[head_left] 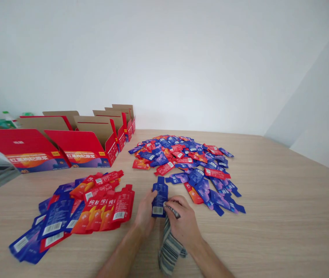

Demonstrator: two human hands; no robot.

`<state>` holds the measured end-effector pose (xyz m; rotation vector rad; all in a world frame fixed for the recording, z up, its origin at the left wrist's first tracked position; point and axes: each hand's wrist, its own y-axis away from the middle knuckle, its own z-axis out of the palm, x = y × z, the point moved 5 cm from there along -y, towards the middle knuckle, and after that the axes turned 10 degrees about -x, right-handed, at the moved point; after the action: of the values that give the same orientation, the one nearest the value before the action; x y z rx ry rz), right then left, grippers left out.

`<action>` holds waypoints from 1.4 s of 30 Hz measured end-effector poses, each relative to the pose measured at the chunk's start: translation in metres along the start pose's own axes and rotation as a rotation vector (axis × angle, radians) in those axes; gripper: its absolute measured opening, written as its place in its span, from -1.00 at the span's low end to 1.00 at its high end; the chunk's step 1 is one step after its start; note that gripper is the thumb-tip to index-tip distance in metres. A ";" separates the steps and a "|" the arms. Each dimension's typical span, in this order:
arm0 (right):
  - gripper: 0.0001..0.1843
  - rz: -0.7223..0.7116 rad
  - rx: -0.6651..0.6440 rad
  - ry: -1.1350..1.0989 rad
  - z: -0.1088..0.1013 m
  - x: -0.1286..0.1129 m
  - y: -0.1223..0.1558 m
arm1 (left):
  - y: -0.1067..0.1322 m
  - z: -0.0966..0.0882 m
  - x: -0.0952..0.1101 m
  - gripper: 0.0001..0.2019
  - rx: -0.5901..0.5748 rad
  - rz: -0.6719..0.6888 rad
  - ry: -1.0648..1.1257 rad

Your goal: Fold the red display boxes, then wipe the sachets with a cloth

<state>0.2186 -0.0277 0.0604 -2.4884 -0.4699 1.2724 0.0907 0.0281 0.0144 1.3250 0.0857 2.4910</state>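
Observation:
A blue pouch (pixel 160 197) with a white barcode label lies flat on the wooden table (pixel 283 216). My left hand (pixel 144 214) grips its left edge with closed fingers. My right hand (pixel 182 224) is closed on a striped grey cloth (pixel 170 249) and presses the cloth's end against the pouch's lower right corner. The cloth trails back under my right wrist.
A loose heap of red and blue pouches (pixel 187 162) lies beyond my hands. To the left, rows of red and blue pouches (pixel 80 210) lie sorted. Several open red cartons (pixel 86 148) stand along the back left against a white wall.

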 end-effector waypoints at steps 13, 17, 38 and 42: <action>-0.80 0.048 -0.009 0.058 0.001 0.004 0.000 | 0.009 -0.021 0.035 -0.43 0.399 0.185 -1.842; -0.80 0.073 0.000 0.065 0.001 0.008 -0.001 | 0.007 -0.012 0.020 -0.57 0.252 0.316 -2.006; -0.84 0.102 0.171 0.132 -0.018 0.042 -0.001 | -0.114 0.078 -0.029 -0.54 -0.189 0.270 -1.804; -0.85 0.116 0.173 0.139 -0.020 0.044 -0.002 | -0.109 0.074 -0.032 -0.67 -0.209 0.242 -1.818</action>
<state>0.2590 -0.0101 0.0411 -2.4658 -0.1765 1.1190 0.1953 0.1149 0.0095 2.8665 -0.7027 0.5445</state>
